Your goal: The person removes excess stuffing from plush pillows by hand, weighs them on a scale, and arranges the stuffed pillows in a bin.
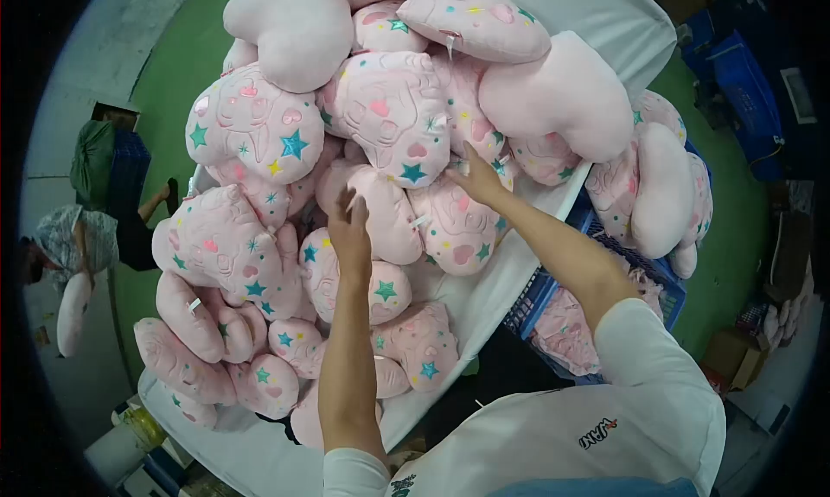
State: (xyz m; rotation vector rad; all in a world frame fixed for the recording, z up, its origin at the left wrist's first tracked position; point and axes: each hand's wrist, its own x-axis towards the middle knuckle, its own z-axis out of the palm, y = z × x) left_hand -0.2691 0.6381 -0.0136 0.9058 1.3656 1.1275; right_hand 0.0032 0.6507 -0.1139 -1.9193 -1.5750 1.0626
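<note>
Heart-shaped pink plush pillows with stars and embroidered patterns are heaped on a white-covered table. My left hand is over a plain pink pillow near the middle of the heap, its fingers apart and holding nothing. To the right, my right hand reaches in with thumb and fingers spread, beside a printed pillow. Between and beyond both hands lies another pillow with a blue star and pink hearts. Whether the fingertips touch any pillow I cannot tell.
The white table cover shows along the near edge. A blue crate with pink fabric pieces stands at my right, and more pillows are beyond it. Another person is at the left, near a pink pillow.
</note>
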